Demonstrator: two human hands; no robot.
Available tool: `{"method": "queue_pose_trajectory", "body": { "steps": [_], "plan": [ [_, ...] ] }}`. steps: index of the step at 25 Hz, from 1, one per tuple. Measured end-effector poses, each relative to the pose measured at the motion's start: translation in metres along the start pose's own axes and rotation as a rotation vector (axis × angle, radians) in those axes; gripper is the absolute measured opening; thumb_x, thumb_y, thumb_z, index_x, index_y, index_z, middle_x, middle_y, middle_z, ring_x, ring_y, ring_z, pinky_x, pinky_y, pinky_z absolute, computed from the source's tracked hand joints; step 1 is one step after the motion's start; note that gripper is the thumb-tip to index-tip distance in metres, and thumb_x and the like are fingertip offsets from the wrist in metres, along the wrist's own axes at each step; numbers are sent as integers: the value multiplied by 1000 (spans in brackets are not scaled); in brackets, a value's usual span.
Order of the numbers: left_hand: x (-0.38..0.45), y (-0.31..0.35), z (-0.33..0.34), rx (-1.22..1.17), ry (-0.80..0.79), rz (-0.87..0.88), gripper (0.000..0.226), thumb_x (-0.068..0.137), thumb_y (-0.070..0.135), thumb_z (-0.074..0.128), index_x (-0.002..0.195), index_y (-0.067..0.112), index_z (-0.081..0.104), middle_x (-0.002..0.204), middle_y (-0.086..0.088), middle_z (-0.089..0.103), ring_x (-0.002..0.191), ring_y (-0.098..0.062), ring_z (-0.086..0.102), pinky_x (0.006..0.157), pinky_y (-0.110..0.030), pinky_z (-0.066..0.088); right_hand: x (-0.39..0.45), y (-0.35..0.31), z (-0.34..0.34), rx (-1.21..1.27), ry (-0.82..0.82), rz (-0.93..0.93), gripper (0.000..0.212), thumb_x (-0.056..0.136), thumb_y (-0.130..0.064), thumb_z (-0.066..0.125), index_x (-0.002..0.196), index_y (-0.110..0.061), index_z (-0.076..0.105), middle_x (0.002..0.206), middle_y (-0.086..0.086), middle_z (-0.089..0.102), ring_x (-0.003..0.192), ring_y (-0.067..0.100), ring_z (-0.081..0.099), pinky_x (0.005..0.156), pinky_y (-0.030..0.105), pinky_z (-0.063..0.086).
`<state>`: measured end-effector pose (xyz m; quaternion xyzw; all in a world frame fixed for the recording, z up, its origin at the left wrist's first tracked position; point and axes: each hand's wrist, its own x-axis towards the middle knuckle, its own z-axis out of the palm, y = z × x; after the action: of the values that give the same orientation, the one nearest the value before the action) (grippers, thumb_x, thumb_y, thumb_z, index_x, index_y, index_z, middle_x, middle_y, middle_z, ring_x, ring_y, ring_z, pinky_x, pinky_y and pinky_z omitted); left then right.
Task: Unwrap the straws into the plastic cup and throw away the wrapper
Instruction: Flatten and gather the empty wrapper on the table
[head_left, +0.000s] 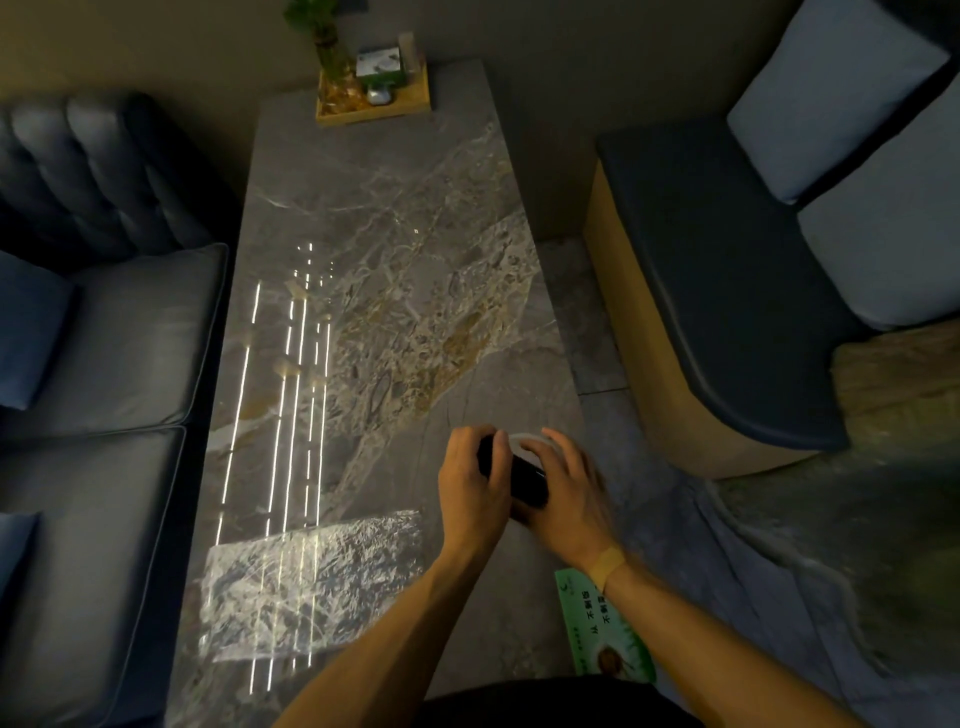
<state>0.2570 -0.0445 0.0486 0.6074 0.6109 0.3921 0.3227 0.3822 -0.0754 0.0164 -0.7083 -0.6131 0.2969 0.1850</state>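
Observation:
Over the near right part of the marble table (374, 218), both my hands close around a dark, oblong pack (524, 486) that looks like the wrapped straws and lies tilted between them. My left hand (472, 483) grips its left side with curled fingers. My right hand (569, 493) holds its right side, with the fingers lying over a pale curved rim (521, 440), apparently the plastic cup. The hands hide most of the cup, and blur hides the finer detail. No loose wrapper shows.
A green printed card (605, 631) lies at the table's near right edge under my right forearm. A wooden tray (374, 111) with a plant and a tissue box stands at the far end. A dark sofa (104, 338) flanks the left and a cushioned bench (717, 291) the right.

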Motion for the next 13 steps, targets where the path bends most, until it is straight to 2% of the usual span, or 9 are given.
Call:
{"method": "queue_pose_trajectory", "body": {
  "steps": [4, 8, 10, 13],
  "plan": [
    [-2, -7, -3, 160, -75, 88, 14, 98, 31, 46, 99, 24, 58, 96, 7, 58, 84, -6, 55, 70, -29, 49, -1, -2, -1, -36, 31, -25, 80, 63, -72, 47, 134, -35, 40, 153, -1, 30, 131, 29, 40, 99, 48, 46],
    [3, -11, -10, 391, -151, 147, 34, 98, 47, 38, 118, 25, 56, 125, 6, 56, 113, -11, 52, 93, -35, 48, 1, -4, -4, -156, 24, -97, 76, 66, -72, 46, 133, -35, 42, 154, 0, 27, 139, 29, 29, 106, 49, 39],
    [3, -16, -15, 399, -198, 149, 43, 95, 54, 39, 130, 29, 48, 135, 7, 50, 122, -11, 47, 99, -34, 45, 1, -4, -5, -149, 19, -110, 75, 68, -73, 45, 132, -35, 43, 155, 0, 26, 142, 28, 25, 109, 49, 36],
    [1, -20, -22, 299, -274, 144, 52, 92, 60, 43, 138, 36, 37, 141, 11, 42, 122, -8, 47, 96, -29, 48, 1, -3, -6, -148, 14, -124, 74, 70, -75, 43, 134, -37, 40, 155, 0, 26, 142, 27, 23, 108, 48, 37]
  ]
}}
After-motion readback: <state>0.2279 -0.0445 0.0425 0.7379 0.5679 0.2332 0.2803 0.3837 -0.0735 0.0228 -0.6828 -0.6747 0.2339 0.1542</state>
